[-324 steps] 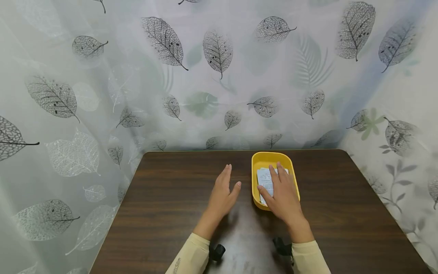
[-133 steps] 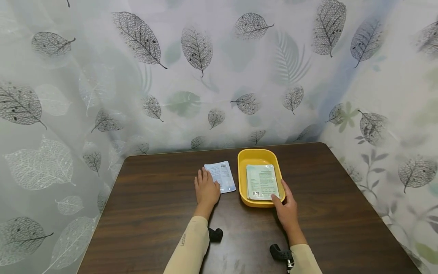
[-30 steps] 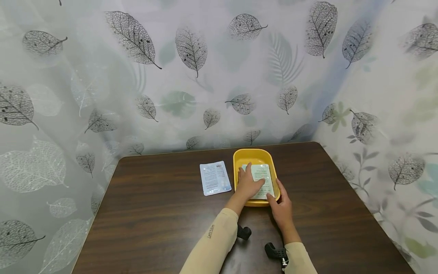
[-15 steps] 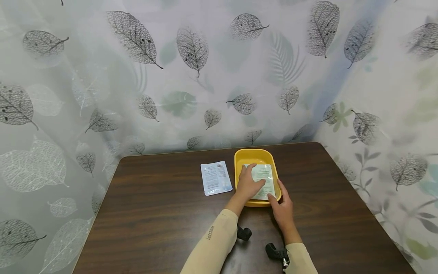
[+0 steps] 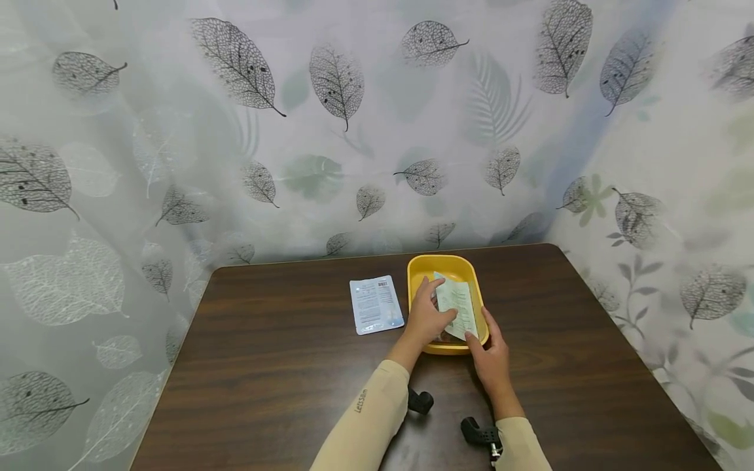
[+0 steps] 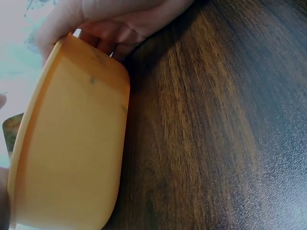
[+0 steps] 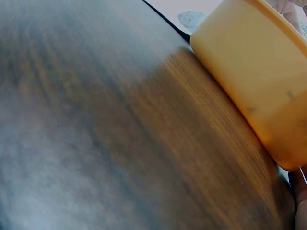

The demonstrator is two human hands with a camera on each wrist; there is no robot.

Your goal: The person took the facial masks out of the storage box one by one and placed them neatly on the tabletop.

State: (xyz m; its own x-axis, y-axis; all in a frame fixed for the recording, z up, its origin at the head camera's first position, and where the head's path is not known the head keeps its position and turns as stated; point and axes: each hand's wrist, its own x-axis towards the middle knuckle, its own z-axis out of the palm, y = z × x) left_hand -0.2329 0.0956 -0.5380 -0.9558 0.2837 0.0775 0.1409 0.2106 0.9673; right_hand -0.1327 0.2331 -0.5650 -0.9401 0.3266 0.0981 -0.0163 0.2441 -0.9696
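In the head view my left hand (image 5: pixel 425 322) reaches into a yellow plastic tub (image 5: pixel 416 263), its thumb and fingers pinching a flat pale green printed packet (image 5: pixel 459 307). That packet is tilted, and something brownish and patterned (image 5: pixel 446 337) shows below it. My right hand (image 5: pixel 493 356) grips the tub's front right corner, thumb at the rim and fingers along the outer wall. The left wrist view shows the tub's side (image 6: pixel 76 129) with the right hand (image 6: pixel 120 24) at its end. On the table left of the tub lies a pale blue printed packet (image 5: pixel 376 305).
The dark wood-grain table (image 5: pixel 283 353) runs to a leaf-patterned curtain (image 5: pixel 377 144) behind and at the sides. Black wrist mounts (image 5: pixel 420 401) sit under both forearms.
Earlier the blue packet came out of the tub onto the table, and the left hand returned to the tub. Since half a second ago the green packet has turned and tilted, uncovering what lies beneath.
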